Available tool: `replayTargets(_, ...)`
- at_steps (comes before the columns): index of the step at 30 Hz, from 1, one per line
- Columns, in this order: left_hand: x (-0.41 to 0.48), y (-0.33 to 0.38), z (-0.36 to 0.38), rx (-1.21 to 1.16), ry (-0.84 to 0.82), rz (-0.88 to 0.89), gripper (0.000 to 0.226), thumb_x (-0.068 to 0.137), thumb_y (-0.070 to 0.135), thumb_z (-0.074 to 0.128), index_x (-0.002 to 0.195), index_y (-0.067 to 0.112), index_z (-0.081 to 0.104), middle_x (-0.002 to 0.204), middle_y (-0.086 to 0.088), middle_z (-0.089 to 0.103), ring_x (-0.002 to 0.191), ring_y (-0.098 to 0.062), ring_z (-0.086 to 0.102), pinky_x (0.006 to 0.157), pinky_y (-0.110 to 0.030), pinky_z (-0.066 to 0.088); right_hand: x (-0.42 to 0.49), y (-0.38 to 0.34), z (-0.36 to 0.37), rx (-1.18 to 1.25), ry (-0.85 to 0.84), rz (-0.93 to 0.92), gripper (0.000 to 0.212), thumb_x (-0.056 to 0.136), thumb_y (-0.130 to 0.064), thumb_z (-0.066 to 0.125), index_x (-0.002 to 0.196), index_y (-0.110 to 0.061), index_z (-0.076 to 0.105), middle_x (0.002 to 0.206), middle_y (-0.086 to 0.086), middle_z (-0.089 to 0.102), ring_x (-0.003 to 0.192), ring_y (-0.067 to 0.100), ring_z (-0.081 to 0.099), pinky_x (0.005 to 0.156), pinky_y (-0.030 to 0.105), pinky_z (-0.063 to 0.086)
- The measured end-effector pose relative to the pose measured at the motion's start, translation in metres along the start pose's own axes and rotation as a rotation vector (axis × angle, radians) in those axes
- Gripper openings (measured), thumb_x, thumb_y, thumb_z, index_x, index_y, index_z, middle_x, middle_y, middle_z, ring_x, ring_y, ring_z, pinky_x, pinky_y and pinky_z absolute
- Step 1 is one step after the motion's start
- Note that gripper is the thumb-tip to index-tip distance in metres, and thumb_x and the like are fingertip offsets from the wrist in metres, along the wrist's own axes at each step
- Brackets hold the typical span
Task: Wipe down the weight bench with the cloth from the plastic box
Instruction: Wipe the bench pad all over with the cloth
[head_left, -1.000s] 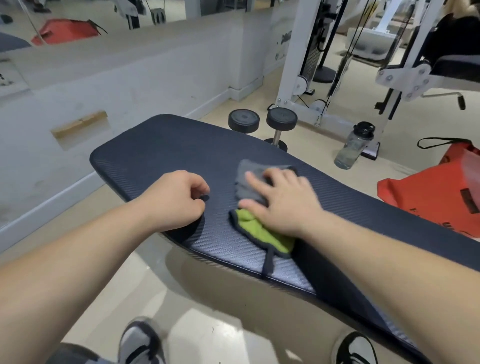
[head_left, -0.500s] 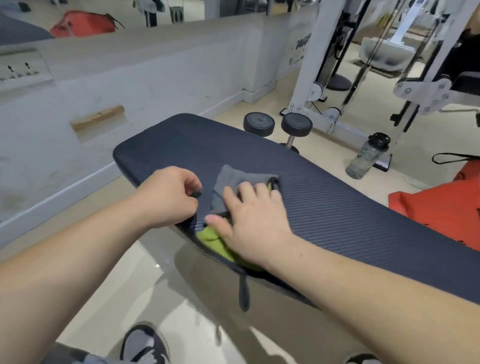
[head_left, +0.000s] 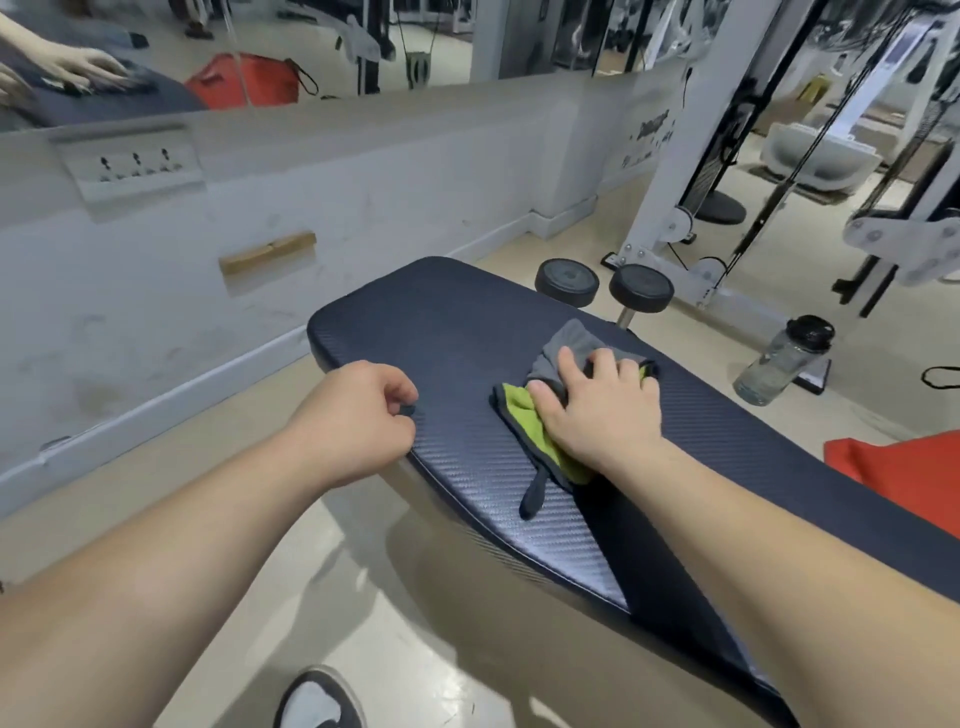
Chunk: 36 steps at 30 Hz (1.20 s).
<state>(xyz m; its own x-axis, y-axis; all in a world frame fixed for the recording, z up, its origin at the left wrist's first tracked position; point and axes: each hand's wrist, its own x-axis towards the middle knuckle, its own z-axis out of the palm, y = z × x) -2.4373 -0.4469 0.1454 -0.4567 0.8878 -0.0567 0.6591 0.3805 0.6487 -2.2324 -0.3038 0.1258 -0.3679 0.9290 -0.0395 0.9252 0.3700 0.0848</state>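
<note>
On the dark blue textured padded counter (head_left: 452, 322), right hand (head_left: 597, 410) lies flat, fingers spread, pressing the grey and lime-green microfibre cloth (head_left: 524, 415) mid-pad; left hand (head_left: 358, 421) curled closed, empty, at the near edge

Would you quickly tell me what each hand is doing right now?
Left hand: closed in a loose fist, resting on the bench edge.
Right hand: open, flat on the cloth.

Cloth (head_left: 558, 358) mostly hidden under right hand (head_left: 597, 410); surface (head_left: 467, 322) cut off at right edge; shoe (head_left: 317, 701) cropped at bottom.
</note>
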Motion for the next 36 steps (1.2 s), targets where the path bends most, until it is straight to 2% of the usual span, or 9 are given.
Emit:
replayTargets(5,0.013,0.008,0.011,0.031,0.054,0.085,0.033,0.08,0.014,0.06,0.108,0.027,0.072,0.102,0.006,0.062,0.09,-0.013,0.059,0.081,-0.023,0.043,-0.032,-0.05,-0.01,0.017,-0.007,-0.343,0.081,0.091,-0.08,0.028,0.159,-0.036,0.029,0.151,0.008,0.038,0.137,0.034,0.035,0.11,0.049,0.03)
replayTargets(7,0.017,0.008,0.013,0.031,0.053,0.079,0.034,0.079,0.016,0.06,0.109,0.028,0.072,0.103,0.006,0.061,0.092,-0.015,0.059,0.084,-0.024,0.045,-0.023,-0.048,-0.011,0.038,0.0,-0.38,0.079,0.089,-0.082,0.03,0.157,-0.041,0.032,0.148,0.004,0.04,0.137,0.03,0.035,0.109,0.046,0.032)
replayTargets(9,0.019,0.008,0.014,0.025,0.055,0.069,0.034,0.079,0.016,0.059,0.108,0.029,0.072,0.102,0.007,0.06,0.092,-0.015,0.059,0.086,-0.026,0.046,-0.005,-0.031,-0.008,0.045,0.004,-0.299,0.078,0.089,-0.082,0.028,0.157,-0.045,0.03,0.152,0.002,0.038,0.141,0.029,0.033,0.111,0.046,0.03)
replayTargets(14,0.017,0.001,0.014,0.029,0.034,0.024,0.026,0.079,0.015,0.059,0.097,0.029,0.072,0.099,0.007,0.059,0.091,-0.019,0.062,0.09,-0.034,0.052,0.05,0.033,-0.003,0.071,-0.107,0.127,0.081,0.087,-0.086,0.02,0.159,-0.046,0.021,0.164,0.009,0.027,0.149,0.035,0.023,0.118,0.051,0.02)
replayTargets(18,0.018,-0.007,0.008,0.047,0.056,0.006,0.024,0.078,0.014,0.058,0.092,0.027,0.071,0.099,0.004,0.057,0.091,-0.022,0.06,0.086,-0.034,0.052,0.064,0.017,-0.008,0.065,-0.119,0.271,0.083,0.09,-0.081,0.021,0.159,-0.036,0.026,0.162,0.017,0.028,0.147,0.041,0.025,0.116,0.055,0.022)
replayTargets(20,0.019,-0.014,0.004,0.039,0.064,-0.014,0.024,0.08,0.013,0.058,0.094,0.027,0.071,0.101,0.003,0.058,0.091,-0.022,0.061,0.086,-0.035,0.053,0.053,-0.015,-0.007,0.066,-0.06,0.206,0.08,0.092,-0.077,0.02,0.159,-0.033,0.027,0.162,0.017,0.029,0.145,0.041,0.026,0.115,0.056,0.022)
replayTargets(28,0.015,-0.037,-0.017,-0.045,0.157,-0.16,0.039,0.081,0.008,0.054,0.112,0.024,0.071,0.119,0.002,0.062,0.102,-0.024,0.06,0.088,-0.03,0.048,-0.022,-0.111,-0.007,-0.005,0.051,-0.383,0.078,0.095,-0.074,0.02,0.161,-0.031,0.025,0.154,0.013,0.037,0.135,0.038,0.036,0.108,0.053,0.028)
replayTargets(32,0.011,-0.046,-0.02,-0.103,0.14,-0.227,0.041,0.081,0.012,0.053,0.114,0.03,0.069,0.117,0.002,0.063,0.091,-0.023,0.059,0.08,-0.032,0.052,0.003,-0.104,-0.011,-0.029,0.008,-0.381,0.08,0.09,-0.081,0.017,0.159,-0.041,0.026,0.149,0.007,0.039,0.137,0.033,0.034,0.111,0.05,0.029)
replayTargets(36,0.009,-0.052,-0.03,-0.137,0.169,-0.237,0.031,0.081,0.018,0.059,0.109,0.029,0.066,0.12,0.005,0.061,0.1,-0.023,0.061,0.085,-0.034,0.053,0.04,-0.137,-0.013,-0.011,-0.001,-0.301,0.079,0.092,-0.08,0.019,0.158,-0.038,0.027,0.154,0.013,0.034,0.141,0.038,0.029,0.114,0.054,0.025)
